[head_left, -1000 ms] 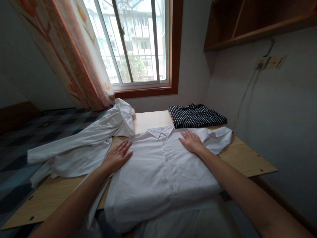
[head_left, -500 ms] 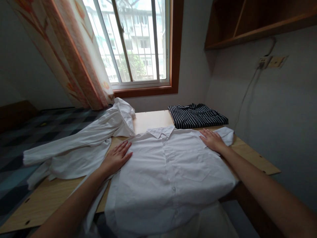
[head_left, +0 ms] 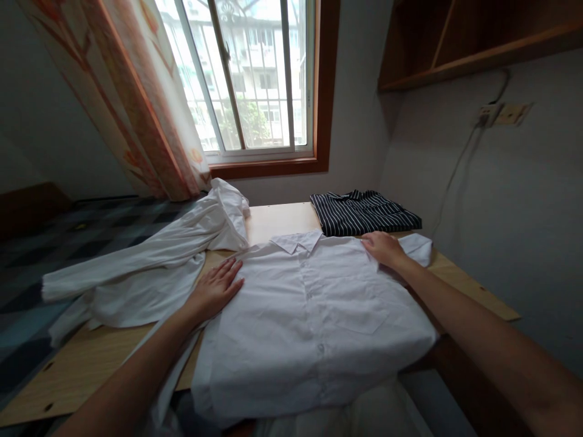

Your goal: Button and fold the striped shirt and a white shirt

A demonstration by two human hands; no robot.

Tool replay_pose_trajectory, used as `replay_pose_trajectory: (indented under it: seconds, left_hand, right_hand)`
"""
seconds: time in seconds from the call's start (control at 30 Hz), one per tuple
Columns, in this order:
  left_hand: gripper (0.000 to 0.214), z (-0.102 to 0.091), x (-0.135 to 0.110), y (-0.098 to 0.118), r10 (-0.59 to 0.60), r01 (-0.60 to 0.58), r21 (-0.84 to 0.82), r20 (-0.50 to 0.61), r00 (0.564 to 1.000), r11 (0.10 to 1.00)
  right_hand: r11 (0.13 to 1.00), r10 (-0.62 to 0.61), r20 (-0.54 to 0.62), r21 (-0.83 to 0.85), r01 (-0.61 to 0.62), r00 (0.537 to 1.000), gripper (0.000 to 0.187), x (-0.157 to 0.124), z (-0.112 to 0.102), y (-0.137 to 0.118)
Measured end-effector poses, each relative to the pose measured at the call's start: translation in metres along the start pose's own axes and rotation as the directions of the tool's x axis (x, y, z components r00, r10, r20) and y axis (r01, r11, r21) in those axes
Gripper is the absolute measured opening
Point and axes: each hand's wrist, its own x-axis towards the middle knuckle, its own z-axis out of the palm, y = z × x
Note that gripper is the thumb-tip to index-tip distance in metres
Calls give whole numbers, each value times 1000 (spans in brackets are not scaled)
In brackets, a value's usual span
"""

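A white button-up shirt [head_left: 291,303] lies front up on the wooden board, collar toward the window and lower part hanging over the near edge. My left hand [head_left: 218,284] rests on its left shoulder side, open, fingers stretched out on the cloth. At the opposite shoulder my right hand [head_left: 383,249] is closed, its fingers curled on the shirt's edge and the sleeve end showing beyond it. Just past that hand sits a folded black shirt with white stripes [head_left: 364,212].
The wooden board [head_left: 91,364] spans the front. Another white garment [head_left: 150,273] lies crumpled at left, partly on a dark checked bed cover [head_left: 27,267]. A curtain [head_left: 136,109] hangs by the window. On the right, a cord [head_left: 455,170] runs down the wall below a shelf [head_left: 478,60].
My right hand has gone from lying flat with fingers spread to curled on the shirt's shoulder edge, slightly higher and to the left. My left hand has stayed in place.
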Motion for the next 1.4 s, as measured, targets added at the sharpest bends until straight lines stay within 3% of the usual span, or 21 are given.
replay_pose_trajectory:
  seconds: [0.13, 0.27, 0.4, 0.47, 0.53, 0.6, 0.7, 0.77, 0.83, 0.93, 1.07, 1.1, 1.13, 1.2, 1.23, 1.27, 1.37, 1.4]
  left_hand:
    - [61, -2, -1, 2, 11, -13, -39, -51, 999, 999]
    - [49, -13, -5, 12, 79, -89, -54, -172, 982, 995]
    - [36, -32, -5, 42, 187, -226, -187, -203, 961, 956]
    - [38, -39, -1, 66, 134, -200, -368, -197, 971, 908]
    - [34, -44, 8, 95, 31, -117, -564, -159, 987, 818]
    - [28, -47, 20, 123, -79, 51, -777, 2, 997, 628]
    - [32, -55, 38, 157, -107, 313, -915, 295, 949, 253]
    - [42, -61, 47, 173, -114, 409, -902, 396, 911, 140]
    - [51, -67, 54, 183, -113, 474, -869, 461, 880, 142]
    - [57, -68, 59, 190, -123, 500, -823, 486, 865, 270]
    - [13, -52, 56, 194, -184, 285, -857, 226, 957, 430]
    - [4, -47, 53, 194, -190, 233, -864, 162, 968, 447]
    - [8, -42, 50, 194, -196, 202, -867, 124, 973, 456]
    - [14, -34, 42, 195, -189, 166, -878, 89, 978, 449]
    - [15, -32, 38, 195, -179, 142, -888, 69, 981, 438]
    - [15, -31, 34, 195, -178, 108, -896, 33, 983, 430]
    - [13, -32, 23, 199, -198, 38, -917, -45, 979, 397]
    - [14, -35, 20, 202, -183, 56, -932, -12, 983, 357]
  right_hand:
    - [1000, 2, 58, 2, -2, 998, 39, 9, -4, -29]
    - [999, 42, 71, -27, -41, 997, 36, 12, -2, -40]
    - [999, 28, 113, 37, -33, 993, 24, 10, -13, -41]
    - [991, -77, 105, 119, 64, 991, 17, 5, -23, -43]
    - [955, -198, 90, 243, 172, 976, 13, -2, -33, -49]
    - [893, -290, 66, 379, 245, 955, 12, -13, -41, -60]
    - [765, -394, 37, 567, 305, 918, 16, -34, -49, -83]
    - [667, -462, 57, 680, 304, 885, 18, -50, -51, -100]
    - [588, -517, 99, 763, 269, 850, 16, -67, -51, -117]
    - [511, -567, 189, 844, 164, 802, 14, -93, -49, -140]
    - [437, -569, 295, 899, -21, 768, 21, -117, -54, -156]
    - [414, -587, 331, 907, -77, 739, 25, -118, -58, -155]
    - [394, -620, 374, 909, -138, 689, 28, -116, -63, -151]
    - [381, -713, 458, 889, -254, 532, 36, -102, -73, -137]
    - [391, -736, 480, 877, -279, 477, 38, -91, -77, -128]
    - [397, -721, 483, 876, -275, 496, 39, -78, -79, -119]
    - [400, -527, 349, 906, -136, 775, 35, -35, -75, -99]
    - [411, -482, 320, 905, -111, 816, 33, -23, -71, -97]
